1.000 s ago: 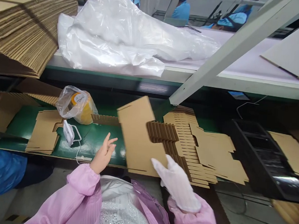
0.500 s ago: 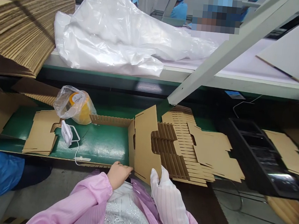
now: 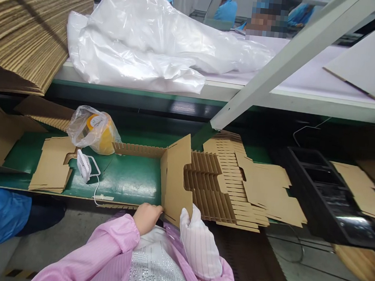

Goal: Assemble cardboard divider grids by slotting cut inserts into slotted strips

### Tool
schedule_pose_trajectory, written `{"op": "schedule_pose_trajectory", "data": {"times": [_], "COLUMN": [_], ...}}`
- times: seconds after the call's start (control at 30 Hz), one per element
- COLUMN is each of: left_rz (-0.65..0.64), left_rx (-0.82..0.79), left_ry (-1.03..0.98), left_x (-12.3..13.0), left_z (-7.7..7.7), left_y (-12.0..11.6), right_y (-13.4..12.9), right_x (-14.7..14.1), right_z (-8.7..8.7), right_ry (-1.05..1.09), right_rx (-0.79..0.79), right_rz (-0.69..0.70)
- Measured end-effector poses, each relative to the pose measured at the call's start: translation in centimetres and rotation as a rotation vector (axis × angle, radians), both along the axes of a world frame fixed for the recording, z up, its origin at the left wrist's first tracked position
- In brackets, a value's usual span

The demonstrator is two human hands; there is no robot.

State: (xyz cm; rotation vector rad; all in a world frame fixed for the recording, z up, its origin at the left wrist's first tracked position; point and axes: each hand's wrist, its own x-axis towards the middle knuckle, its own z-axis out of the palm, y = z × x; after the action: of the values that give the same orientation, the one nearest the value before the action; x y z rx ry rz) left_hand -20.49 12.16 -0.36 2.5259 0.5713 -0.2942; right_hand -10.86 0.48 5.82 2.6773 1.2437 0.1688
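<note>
Left hand (image 3: 147, 219) has dropped beside the upright cardboard (image 3: 176, 181), grip unclear; right hand (image 3: 197, 246) has fingers clamped on its near end; long axis points away.

- And there's the brown cardboard panel (image 3: 174, 179), smooth-faced, standing slightly tilted, a broad notch cut into its right edge!
- Beside it, the slotted cardboard strip (image 3: 140, 151) stands on edge, running leftward across the green counter (image 3: 128, 181).

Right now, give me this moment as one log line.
left hand: bare, at lower left of cardboard panel; right hand: white-gloved, gripping panel's lower right; panel: standing beside slotted cardboard; fan: on green surface
</note>
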Motion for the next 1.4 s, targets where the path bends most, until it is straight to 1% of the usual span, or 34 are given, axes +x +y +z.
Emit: {"op": "schedule_pose_trajectory", "data": {"times": [0.17,0.4,0.5,0.6,0.67,0.83,0.97,1.17,1.3,1.4], "left_rz": [0.001,0.002,0.007,0.007,0.005,-0.003,-0.003,0.005,0.005,0.015], "left_rx": [0.005,0.011,0.031,0.056,0.062,0.042,0.036,0.02,0.014,0.006], "left_ry": [-0.002,-0.021,-0.01,-0.011,-0.009,-0.002,0.016,0.007,0.011,-0.003], "left_x": [0.0,0.0,-0.1,-0.2,-0.2,-0.2,-0.2,-0.2,-0.2,-0.2], "left_z": [-0.1,-0.2,-0.4,-0.6,-0.7,-0.5,-0.3,-0.4,-0.4,-0.5], "left_y": [0.1,0.0,0.0,-0.1,-0.1,-0.1,-0.1,0.0,0.0,-0.1], "right_y": [0.7,3.1,2.8,1.9,1.4,1.0,1.0,1.1,1.5,1.8], "right_x": [-0.5,-1.7,-2.0,-2.0,-1.9,-2.1,-2.3,-2.0,-1.8,-1.7], "right_z": [-0.4,-0.8,-0.9,-0.9,-0.9,-1.4,-1.7,-1.3,-1.0,-1.0], "right_ry": [0.05,0.027,0.015,-0.002,-0.002,0.024,-0.015,-0.018,0.026,0.019], "right_rx": [0.06,0.026,0.021,0.003,-0.013,-0.033,-0.016,-0.049,-0.039,-0.013], "right_rz": [-0.039,-0.087,-0.05,0.017,0.034,0.033,0.023,0.04,0.029,0.006]}}
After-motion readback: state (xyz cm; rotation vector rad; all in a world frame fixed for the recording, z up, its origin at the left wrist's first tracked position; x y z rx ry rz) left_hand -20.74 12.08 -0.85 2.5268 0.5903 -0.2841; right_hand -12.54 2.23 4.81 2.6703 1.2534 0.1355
